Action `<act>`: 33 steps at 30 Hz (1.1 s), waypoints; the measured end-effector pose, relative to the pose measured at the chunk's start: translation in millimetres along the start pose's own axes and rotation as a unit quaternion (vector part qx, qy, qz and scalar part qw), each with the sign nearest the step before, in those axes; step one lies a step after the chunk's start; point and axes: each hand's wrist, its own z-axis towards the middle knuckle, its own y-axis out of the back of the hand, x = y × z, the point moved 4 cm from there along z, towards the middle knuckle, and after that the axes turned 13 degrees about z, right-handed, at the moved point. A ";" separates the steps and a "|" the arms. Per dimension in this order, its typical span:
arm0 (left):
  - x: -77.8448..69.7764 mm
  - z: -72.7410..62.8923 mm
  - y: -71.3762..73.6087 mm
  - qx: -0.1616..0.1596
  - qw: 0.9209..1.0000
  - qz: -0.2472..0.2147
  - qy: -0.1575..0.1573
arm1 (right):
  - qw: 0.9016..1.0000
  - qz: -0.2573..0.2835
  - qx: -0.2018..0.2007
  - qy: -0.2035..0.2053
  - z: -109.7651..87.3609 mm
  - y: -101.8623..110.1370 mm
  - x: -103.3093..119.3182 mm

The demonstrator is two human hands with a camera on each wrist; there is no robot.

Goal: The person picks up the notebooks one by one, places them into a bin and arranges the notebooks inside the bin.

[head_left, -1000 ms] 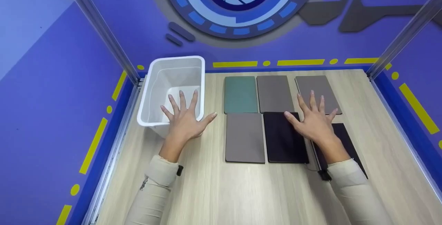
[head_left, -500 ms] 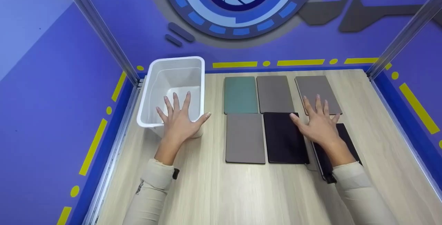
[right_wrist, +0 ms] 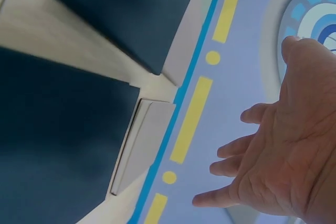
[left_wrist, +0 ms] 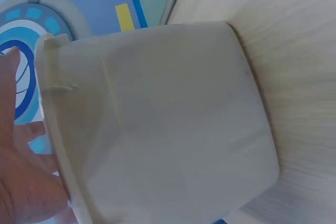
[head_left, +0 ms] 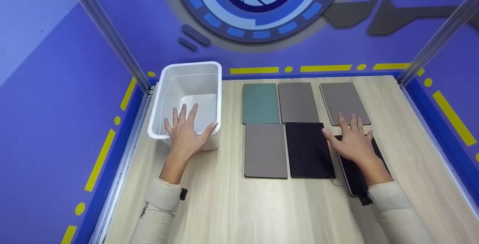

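Note:
In the head view my left hand [head_left: 183,135] is spread over the front edge of a white plastic bin [head_left: 219,98], with its fingertips above the opening. The left wrist view has the thumb and fingers beside the rim of the bin [left_wrist: 163,124]; contact cannot be told. My right hand [head_left: 354,142], fingers spread, hovers over the right black notebook [head_left: 351,174] and partly hides it. Left of that hand lies another black notebook [head_left: 310,152]. A grey-brown notebook [head_left: 345,100] lies just beyond the fingertips. Neither hand holds anything.
Left of the black notebooks lies a grey-brown notebook [head_left: 265,150]. Behind it are a green notebook [head_left: 261,103] and one more grey-brown notebook [head_left: 298,101]. The wooden table [head_left: 262,210] is bounded by blue-purple walls [head_left: 299,53] with metal posts at the corners.
Both hands have drawn back toward the person. The left hand also moved leftward along the bin's edge, and the right hand shifted right, over the right black notebook. The notebooks and bin stay put.

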 end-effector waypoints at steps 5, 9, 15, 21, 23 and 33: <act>9.3 -0.4 2.0 -0.025 1.000 -0.006 0.009 | 1.000 -0.002 0.004 -0.011 -1.4 0.8 -12.3; 18.4 -0.4 3.7 -0.056 0.998 -0.026 0.017 | 1.000 -0.004 0.005 -0.020 -2.9 1.5 -22.7; 32.1 -1.0 7.4 -0.106 0.992 -0.067 0.020 | 1.000 -0.004 -0.003 -0.028 -5.6 1.1 -33.4; 47.4 -3.0 11.8 -0.150 0.984 -0.087 0.028 | 0.999 0.004 -0.024 -0.027 -6.5 -1.0 -40.0; 53.5 -3.2 12.8 -0.164 0.982 -0.091 0.034 | 0.999 0.004 -0.041 -0.021 -7.5 -1.4 -41.4; 88.6 -1.7 9.6 -0.177 0.966 -0.160 0.094 | 0.994 0.002 -0.107 0.002 -17.1 1.8 -56.5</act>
